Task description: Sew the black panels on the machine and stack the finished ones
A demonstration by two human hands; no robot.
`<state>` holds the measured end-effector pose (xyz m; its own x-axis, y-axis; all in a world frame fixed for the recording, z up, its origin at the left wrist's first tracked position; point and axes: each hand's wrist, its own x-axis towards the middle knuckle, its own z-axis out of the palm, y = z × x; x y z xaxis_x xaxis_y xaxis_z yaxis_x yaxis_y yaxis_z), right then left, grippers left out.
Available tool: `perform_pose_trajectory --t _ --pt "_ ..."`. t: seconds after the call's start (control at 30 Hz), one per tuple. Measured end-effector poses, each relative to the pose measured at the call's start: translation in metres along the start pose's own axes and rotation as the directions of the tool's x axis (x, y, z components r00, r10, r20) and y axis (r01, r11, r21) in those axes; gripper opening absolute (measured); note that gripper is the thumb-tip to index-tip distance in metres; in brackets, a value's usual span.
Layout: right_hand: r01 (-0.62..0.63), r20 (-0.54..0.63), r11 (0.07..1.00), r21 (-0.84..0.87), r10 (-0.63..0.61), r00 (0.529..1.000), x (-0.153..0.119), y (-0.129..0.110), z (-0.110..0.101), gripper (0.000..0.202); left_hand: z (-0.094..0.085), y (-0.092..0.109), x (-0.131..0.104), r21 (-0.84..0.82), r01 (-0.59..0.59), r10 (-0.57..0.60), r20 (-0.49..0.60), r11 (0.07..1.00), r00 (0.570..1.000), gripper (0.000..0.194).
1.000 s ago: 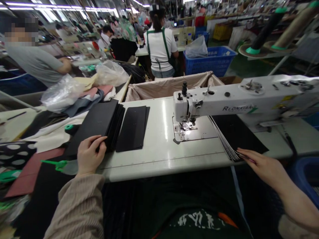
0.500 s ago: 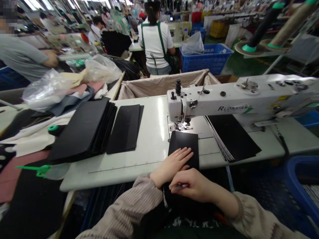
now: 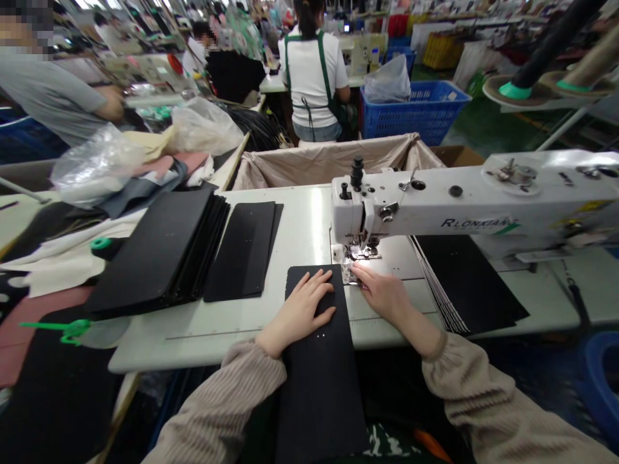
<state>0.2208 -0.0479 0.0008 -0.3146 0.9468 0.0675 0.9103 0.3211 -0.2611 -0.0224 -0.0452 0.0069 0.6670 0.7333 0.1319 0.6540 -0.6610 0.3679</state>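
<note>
Black is the colour here: a long panel (image 3: 322, 386) lies lengthwise toward the person, its far end on the table (image 3: 302, 225), its near end hanging past the front edge into the lap. The left hand (image 3: 302, 312) is palm down on the far half, fingers spread, pressing rather than gripping, nothing closed inside it. Over to the right hand (image 3: 387, 298): it reaches in low, fingertips down at the needle plate (image 3: 396, 258), right beside the panel's corner and close to the presser foot (image 3: 360, 253). Whether those fingers pinch anything, one cannot tell; they bunch together and the detail is too small.

And the score so far? The panel sits to the left of the foot, not under it, so this piece looks barely begun, with no pale edging showing on it. Right of the needle, a fanned pile (image 3: 471, 280) lies partly behind the machine (image 3: 420, 206), pale lines along its edges; those look like the finished ones. On the left, a tall stack (image 3: 149, 251) of dark panels leans in layers, with a thin pair (image 3: 244, 251) just beside it, and both look to be waiting. By that reading, plenty remains.
</note>
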Motion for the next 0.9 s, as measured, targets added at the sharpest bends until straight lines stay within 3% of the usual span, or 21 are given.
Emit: perform_pose_trajectory --t 0.13,0.27,0.9 --pt "-0.028 -0.023 1.0 -0.008 0.028 0.999 -0.005 0.001 0.001 0.05 0.003 -0.009 0.03 -0.007 -0.014 0.014 -0.007 1.0 1.0 0.051" --pt "-0.027 -0.013 1.0 -0.004 0.027 1.0 -0.001 0.0 -0.001 0.049 0.007 -0.011 0.045 -0.006 -0.045 0.045 -0.001 0.999 0.999 0.061" --pt "-0.038 0.02 0.999 0.008 0.038 0.999 0.0 0.003 0.001 0.049 0.007 -0.012 0.046 -0.068 -0.059 0.059 0.003 0.996 0.998 0.062"
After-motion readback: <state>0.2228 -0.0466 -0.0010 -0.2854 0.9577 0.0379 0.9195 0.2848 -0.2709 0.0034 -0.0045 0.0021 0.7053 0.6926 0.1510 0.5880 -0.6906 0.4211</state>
